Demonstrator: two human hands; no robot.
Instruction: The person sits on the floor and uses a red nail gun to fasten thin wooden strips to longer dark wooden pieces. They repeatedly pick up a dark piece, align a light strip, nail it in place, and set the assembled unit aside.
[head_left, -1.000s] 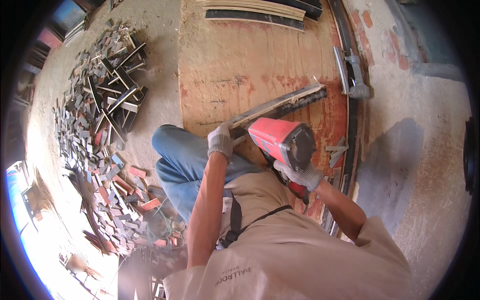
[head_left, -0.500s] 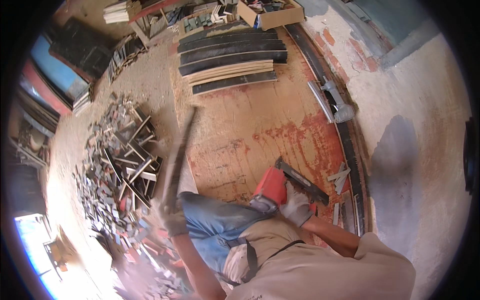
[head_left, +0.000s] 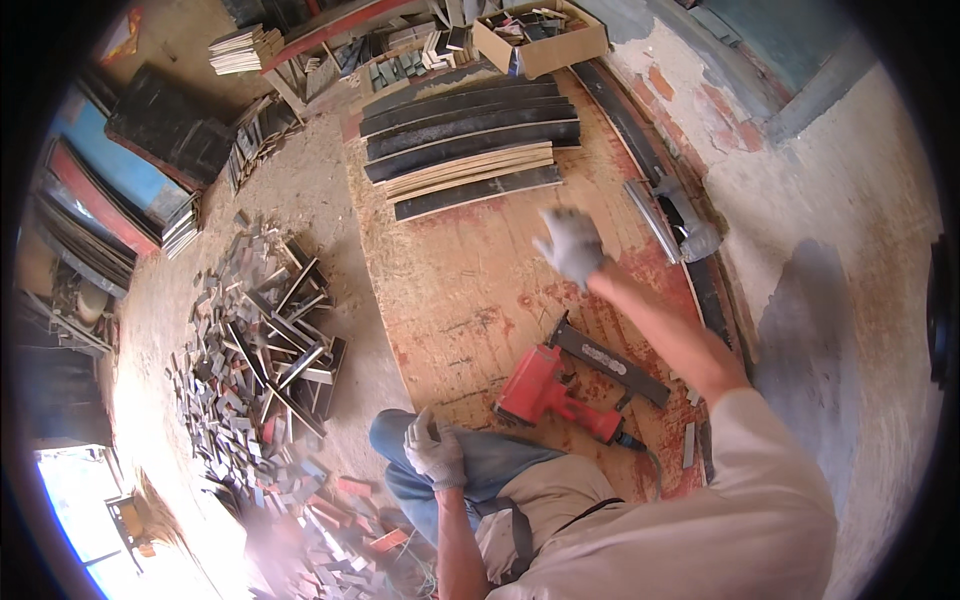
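Note:
My right hand, in a pale work glove, reaches over the wooden worktop with its fingers apart and nothing in them. Just beyond it lies a stack of black-faced and bare wooden strips. My gloved left hand rests by my bent knee; its fingers are loosely apart, and I see nothing held. Close to my lap, a red nail gun with a long dark magazine lies on its side on the worktop, touched by neither hand.
Left of the worktop, short wooden offcuts are heaped on the floor. A grey nail gun lies along the right edge beside the wall. An open cardboard box of pieces stands at the far end. A hose trails from the red nail gun.
My right hand has let go of the red nail gun and moved forward toward the strips. The long strip in my left hand is gone from it, and that hand has drawn in to my knee.

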